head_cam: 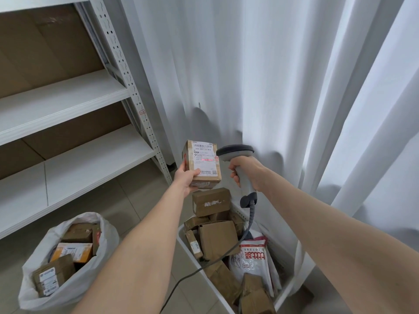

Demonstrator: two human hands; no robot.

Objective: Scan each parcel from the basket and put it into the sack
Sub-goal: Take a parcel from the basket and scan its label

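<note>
My left hand [186,179] grips a small cardboard parcel [202,163] from below and holds it up, its white shipping label facing me. A faint red line crosses the label. My right hand [246,172] grips the handle of a grey barcode scanner [235,152], whose head points at the parcel from the right. Beneath them stands a white basket [188,248] filled with several brown boxes and a white printed mailer bag [254,261]. At the lower left, an open white sack [106,241] on the floor holds several parcels.
A white metal shelving unit [68,96] with bare shelves and a cardboard backing stands at the left. White curtains [283,87] hang behind the basket. The scanner's grey cable [204,266] trails down over the basket to the tiled floor [136,196].
</note>
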